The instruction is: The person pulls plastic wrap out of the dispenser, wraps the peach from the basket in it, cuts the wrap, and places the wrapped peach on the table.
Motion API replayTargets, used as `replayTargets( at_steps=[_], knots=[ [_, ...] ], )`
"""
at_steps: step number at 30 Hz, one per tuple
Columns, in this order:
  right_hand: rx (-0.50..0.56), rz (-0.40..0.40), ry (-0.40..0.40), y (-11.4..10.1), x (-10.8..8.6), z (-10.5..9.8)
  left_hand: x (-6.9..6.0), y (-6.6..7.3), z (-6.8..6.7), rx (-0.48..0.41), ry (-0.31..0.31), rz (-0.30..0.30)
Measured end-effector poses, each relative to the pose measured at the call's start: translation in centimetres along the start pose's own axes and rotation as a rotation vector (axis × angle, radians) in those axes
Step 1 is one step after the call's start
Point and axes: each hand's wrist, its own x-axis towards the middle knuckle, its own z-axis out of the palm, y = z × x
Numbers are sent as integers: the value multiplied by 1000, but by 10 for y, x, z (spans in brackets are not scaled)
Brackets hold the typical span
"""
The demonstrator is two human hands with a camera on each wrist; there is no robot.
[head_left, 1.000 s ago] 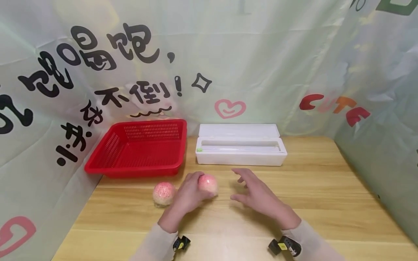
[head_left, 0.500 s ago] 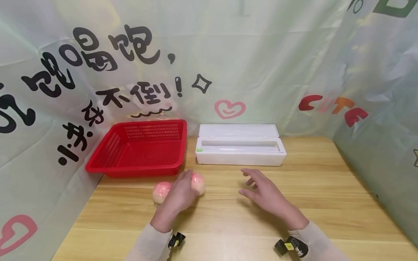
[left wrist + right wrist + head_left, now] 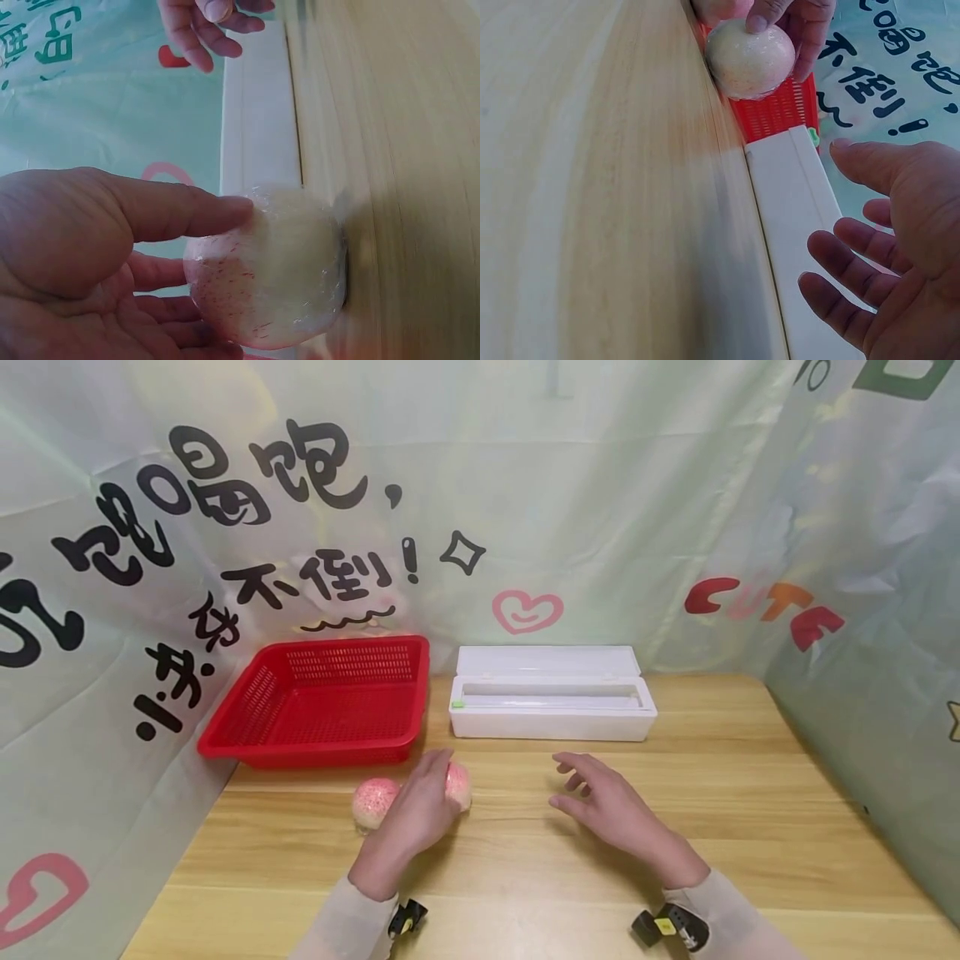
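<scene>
A round pink-and-cream peach (image 3: 460,787), wrapped in clear film, is on the wooden table in front of the white box. My left hand (image 3: 420,807) grips it; in the left wrist view the thumb lies along one side of the peach (image 3: 266,274) and the fingers along the other. Just left of that hand sits a second speckled pink peach (image 3: 373,802), partly covered by the hand. My right hand (image 3: 611,800) hovers over the table to the right, fingers loosely bent and holding nothing, as the right wrist view also shows.
A red slotted plastic basket (image 3: 322,752) stands at the back left. Beside it is a long white box (image 3: 551,725) with its lid raised and a roll-like object inside. A printed cloth (image 3: 615,527) hangs behind the wooden table (image 3: 525,893).
My left hand has brought its peach leftward, close to the second peach, then stayed almost still. My right hand has drifted slightly right.
</scene>
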Motion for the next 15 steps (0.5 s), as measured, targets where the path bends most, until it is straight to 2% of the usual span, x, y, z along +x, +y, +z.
replayTargets(
  at_steps=[2,5,9,12,15],
  knots=[
    [-2,4,2,0,0,-1,-2,0,-1,-10,1,15],
    [-11,6,9,1,-1,-2,-7,1,-7,-28,34,34],
    [-39,19,30,3,-4,-6,-21,-5,-30,-30,135,65],
    [-87,45,58,7,-13,-14,-36,-22,-57,11,187,78],
    [-158,71,92,14,-26,-27,-53,-51,-83,91,181,56]
  ],
)
